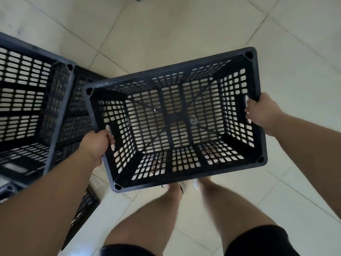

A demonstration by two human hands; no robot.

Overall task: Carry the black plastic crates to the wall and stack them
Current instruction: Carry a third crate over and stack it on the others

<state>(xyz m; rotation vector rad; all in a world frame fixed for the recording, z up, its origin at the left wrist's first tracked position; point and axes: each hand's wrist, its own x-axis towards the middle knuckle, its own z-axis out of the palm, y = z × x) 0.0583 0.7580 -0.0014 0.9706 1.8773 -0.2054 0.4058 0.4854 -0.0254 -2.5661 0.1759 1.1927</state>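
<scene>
The person holds one black plastic crate [175, 119] in the middle of the frame, open side up and off the pale tiled floor [184, 34], with its long sides running from left to right and tilted slightly, the right end higher in the picture. The left hand [97, 143] grasps the crate's left short wall. Its fingers [111, 138] are curled in through the handle slot and show inside the crate, while the back of the hand lies against the outer rim. The right hand [262, 113] grasps the opposite short wall in the same way, its fingers [248, 109] hooked in through that slot from outside. The crate thus hangs between the two hands, and each hand is clenched on a handle.

Through the crate's lattice bottom the floor and the person's feet show dimly. Below the crate, two bare legs [166, 218] and black shorts [258, 241] fill the lower part of the frame.

One second crate [27, 89] stands at the left edge, also open side up, its near corner just beside the held crate's left end. Parts of more black lattice [81, 111] show beside and under it, and a further rim corner [7, 189] and wall [86, 202] show at the lower left. How many crates these belong to cannot be told.
</scene>
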